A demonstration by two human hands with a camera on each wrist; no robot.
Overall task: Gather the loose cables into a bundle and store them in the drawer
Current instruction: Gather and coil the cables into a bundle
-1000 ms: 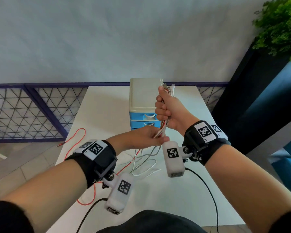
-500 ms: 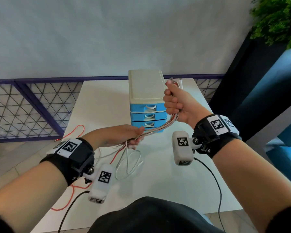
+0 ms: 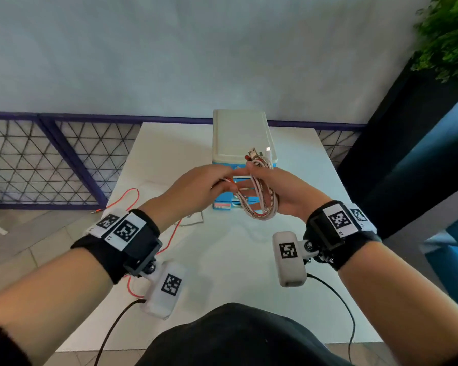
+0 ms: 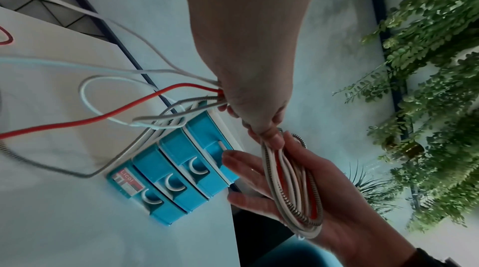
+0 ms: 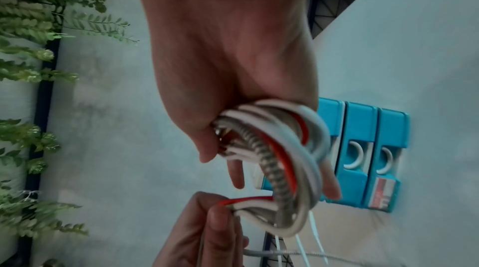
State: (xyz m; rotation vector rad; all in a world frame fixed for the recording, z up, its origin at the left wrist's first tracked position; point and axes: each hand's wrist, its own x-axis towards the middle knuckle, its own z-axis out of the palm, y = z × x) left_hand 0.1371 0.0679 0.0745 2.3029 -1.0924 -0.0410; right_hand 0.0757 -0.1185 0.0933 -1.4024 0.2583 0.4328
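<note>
A looped bundle of white, red and spring-wrapped cables (image 3: 262, 204) hangs in my right hand (image 3: 288, 191), the thumb clamped over the coil's top and the fingers stretched out behind it. Plug ends (image 3: 254, 153) stick up above that hand. My left hand (image 3: 206, 186) meets it from the left and pinches the trailing strands (image 4: 181, 95), which run down to the white table (image 3: 236, 260). Just behind both hands stands the blue drawer unit (image 3: 241, 133), its three drawers (image 4: 181, 171) closed. The coil (image 5: 285, 160) shows again in the right wrist view.
The red cable's tail (image 3: 132, 192) lies looped on the table's left side and runs off its left edge. A purple mesh railing (image 3: 50, 159) lines the far left. Green foliage (image 3: 450, 35) and a dark panel (image 3: 407, 143) stand to the right.
My left hand rose from low over the table up to the right hand, drawing the strands into another loop. The right hand came down and tilted, and the coil is now fuller.
</note>
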